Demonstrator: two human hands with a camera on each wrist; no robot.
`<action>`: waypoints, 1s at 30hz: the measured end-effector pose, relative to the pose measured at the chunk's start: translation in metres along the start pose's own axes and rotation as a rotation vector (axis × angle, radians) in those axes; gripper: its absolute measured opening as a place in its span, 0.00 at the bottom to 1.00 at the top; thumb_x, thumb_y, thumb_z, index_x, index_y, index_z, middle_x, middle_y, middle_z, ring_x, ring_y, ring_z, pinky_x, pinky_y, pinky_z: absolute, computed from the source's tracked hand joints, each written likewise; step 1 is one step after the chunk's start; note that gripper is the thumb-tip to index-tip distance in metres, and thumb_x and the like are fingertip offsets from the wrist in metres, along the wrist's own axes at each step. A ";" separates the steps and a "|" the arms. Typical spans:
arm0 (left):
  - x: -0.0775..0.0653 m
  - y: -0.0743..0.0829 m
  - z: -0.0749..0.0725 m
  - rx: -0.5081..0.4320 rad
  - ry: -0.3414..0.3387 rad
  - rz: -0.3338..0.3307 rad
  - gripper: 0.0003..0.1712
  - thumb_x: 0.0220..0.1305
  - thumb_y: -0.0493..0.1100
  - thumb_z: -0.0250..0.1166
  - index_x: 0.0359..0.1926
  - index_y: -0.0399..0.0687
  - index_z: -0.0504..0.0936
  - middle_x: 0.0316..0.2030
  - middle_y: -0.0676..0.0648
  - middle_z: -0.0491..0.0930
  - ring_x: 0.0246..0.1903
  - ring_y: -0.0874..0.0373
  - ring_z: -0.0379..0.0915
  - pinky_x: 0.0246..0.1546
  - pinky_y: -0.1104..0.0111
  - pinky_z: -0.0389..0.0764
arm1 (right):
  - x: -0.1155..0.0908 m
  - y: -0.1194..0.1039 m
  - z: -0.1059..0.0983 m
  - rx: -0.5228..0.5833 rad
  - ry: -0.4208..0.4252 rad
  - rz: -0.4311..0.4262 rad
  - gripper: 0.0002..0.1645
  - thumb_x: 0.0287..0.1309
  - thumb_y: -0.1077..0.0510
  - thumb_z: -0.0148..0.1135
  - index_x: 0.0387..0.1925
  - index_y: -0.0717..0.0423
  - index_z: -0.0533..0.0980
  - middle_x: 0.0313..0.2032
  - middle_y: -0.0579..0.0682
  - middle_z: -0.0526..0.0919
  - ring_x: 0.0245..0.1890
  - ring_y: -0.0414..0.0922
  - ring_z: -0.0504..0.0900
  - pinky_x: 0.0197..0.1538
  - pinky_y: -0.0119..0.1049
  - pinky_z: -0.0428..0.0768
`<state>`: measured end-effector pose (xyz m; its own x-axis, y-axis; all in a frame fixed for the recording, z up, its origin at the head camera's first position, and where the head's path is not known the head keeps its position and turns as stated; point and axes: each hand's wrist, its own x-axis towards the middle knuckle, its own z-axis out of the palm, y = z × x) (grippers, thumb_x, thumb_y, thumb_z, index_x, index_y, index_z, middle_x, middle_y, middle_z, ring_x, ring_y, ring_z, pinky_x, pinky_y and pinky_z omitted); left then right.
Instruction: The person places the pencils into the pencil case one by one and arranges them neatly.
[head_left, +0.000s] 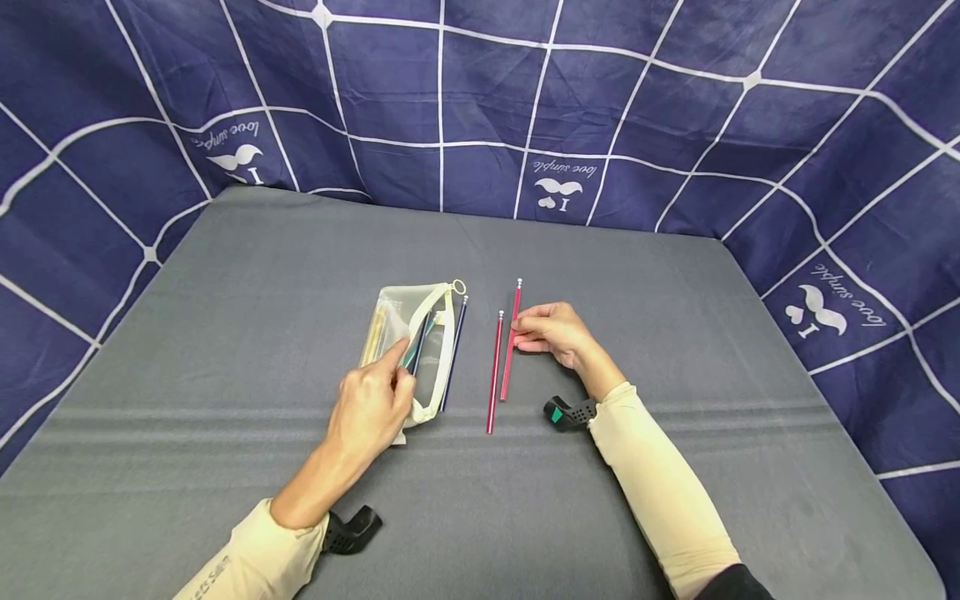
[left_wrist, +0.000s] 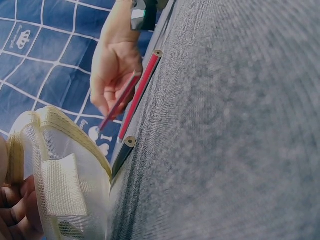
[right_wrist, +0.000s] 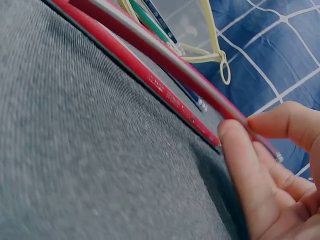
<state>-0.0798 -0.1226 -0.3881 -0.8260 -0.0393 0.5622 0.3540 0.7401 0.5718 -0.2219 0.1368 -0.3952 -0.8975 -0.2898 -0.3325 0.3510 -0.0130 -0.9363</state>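
Note:
My left hand (head_left: pixel 371 404) grips the near-left side of a cream mesh pencil pouch (head_left: pixel 401 298), its index finger stretched along the opening. In the left wrist view, curled fingers (left_wrist: pixel 15 210) show at the pouch's edge. The pouch gapes, with a green pencil (right_wrist: pixel 150 22), a dark blue pencil and yellow ones inside. Between thumb and fingertips, my right hand (head_left: pixel 555 333) pinches a red pencil (head_left: pixel 507 371), raised off the table in the right wrist view. A second red pencil (head_left: pixel 495 379) lies just left of it. Against the pouch's right side lies a blue pencil (head_left: pixel 456 350).
Grey cloth covers the table (head_left: pixel 300 275). A navy curtain with white grid lines (head_left: pixel 480 100) hangs behind it and at both sides. The pouch's zipper ring (head_left: pixel 458 287) sticks out at its far right corner. Black straps (head_left: pixel 352 531) sit on both wrists.

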 end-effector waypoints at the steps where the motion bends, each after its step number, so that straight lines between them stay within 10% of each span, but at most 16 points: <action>1: 0.000 0.000 0.000 0.000 0.000 -0.002 0.24 0.55 0.31 0.56 0.54 0.33 0.82 0.32 0.33 0.85 0.26 0.38 0.80 0.29 0.45 0.77 | 0.000 -0.001 0.001 0.024 -0.006 -0.010 0.08 0.56 0.75 0.56 0.38 0.70 0.74 0.24 0.52 0.84 0.22 0.41 0.84 0.31 0.32 0.83; 30: 0.000 0.001 -0.001 0.002 0.006 0.011 0.24 0.54 0.32 0.57 0.53 0.33 0.82 0.31 0.33 0.84 0.26 0.37 0.81 0.29 0.46 0.77 | -0.012 0.007 0.073 0.252 -0.057 -0.098 0.10 0.58 0.77 0.54 0.33 0.64 0.77 0.26 0.54 0.84 0.25 0.44 0.86 0.33 0.34 0.83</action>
<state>-0.0787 -0.1223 -0.3873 -0.8195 -0.0346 0.5720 0.3626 0.7416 0.5643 -0.1892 0.0702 -0.3899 -0.9164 -0.3291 -0.2280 0.3252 -0.2795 -0.9034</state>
